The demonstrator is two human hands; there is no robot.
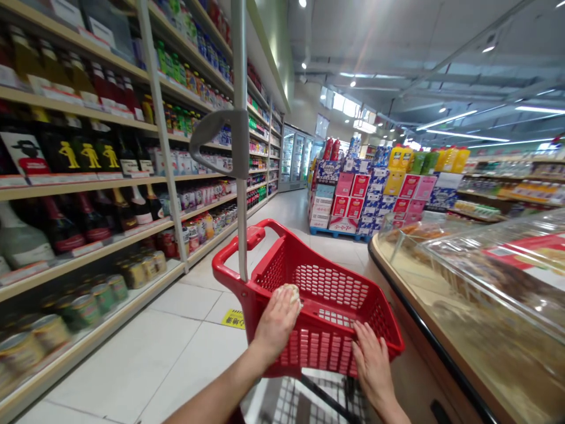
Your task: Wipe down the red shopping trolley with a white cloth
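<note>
Shelves [163,135] left, counter [468,353] right, red cart [315,324] between

Cool, bright light comes from ceiling tubes [463,135] and spot lamps [489,48] above and beyond the hands [278,321], with a faint flare streaking the air there. Glare streaks the clear cover [481,282] to their right. Left of them, the lowest cans [35,341] are dim and smeared. Toward both edges shapes stretch; the red basket [309,253] beside the hands looks crisper.

Pale cloth [295,292] at red basket [321,325]
</note>
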